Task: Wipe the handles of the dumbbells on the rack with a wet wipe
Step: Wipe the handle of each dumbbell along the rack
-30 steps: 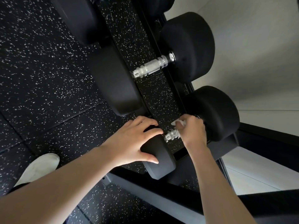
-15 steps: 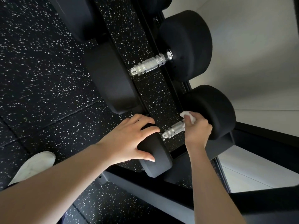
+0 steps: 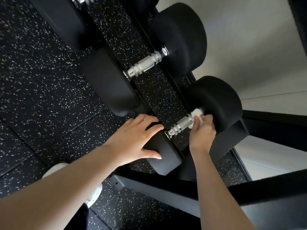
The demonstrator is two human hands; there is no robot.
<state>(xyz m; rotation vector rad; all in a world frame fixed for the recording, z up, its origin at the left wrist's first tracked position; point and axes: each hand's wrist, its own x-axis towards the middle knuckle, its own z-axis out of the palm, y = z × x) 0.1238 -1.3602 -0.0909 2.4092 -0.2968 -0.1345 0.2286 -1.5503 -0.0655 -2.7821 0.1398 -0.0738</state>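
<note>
Right hand, out at 4 o'clock, has the wet wipe pinched between thumb and curled fingers. It's wrapped onto the handle of the near dumbbell, right at the far end, tight against the big far head. Left hand, at 7 o'clock, lies spread over the near-side head. The fingers are nearly straight, the thumb runs down the side, and it grips nothing. It's simply pressing the weight steady on the rack.

How far along? I'd call it partway through this one handle. The wipe sits at the far end, and the knurled chrome running back toward the left hand is bare. No visible sheen says whether that stretch is done. Up at 12 o'clock the second dumbbell shows its handle with no hand near it. A sliver of chrome at 11 o'clock on the top edge hints at a third. Clean or not, I can't say, so I'd reckon there's work left.

Now the blind spots. The right fingertips are tucked behind the handle, so how far the wipe wraps underneath is unseen. That third dumbbell is cut off, and the rack runs out of frame at both ends. A pale shoe at 7 o'clock sits half hidden behind the left forearm, on the speckled floor.
</note>
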